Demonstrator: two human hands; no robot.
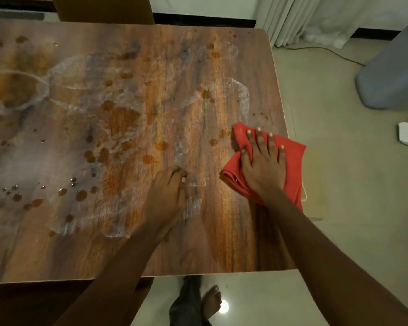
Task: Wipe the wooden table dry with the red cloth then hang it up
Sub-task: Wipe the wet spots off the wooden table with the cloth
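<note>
The right hand (262,165) is lying flat, fingers spread, pressing the red cloth (290,168) onto the wooden table (132,95) at the right of the frame; the cloth's right part is hanging past the table edge. The left hand (167,191) is resting on the bare tabletop at lower centre with fingers curled under, holding nothing as far as the angle shows. Water droplets (80,195) and streaky wet smears are covering the left and centre of the tabletop.
</note>
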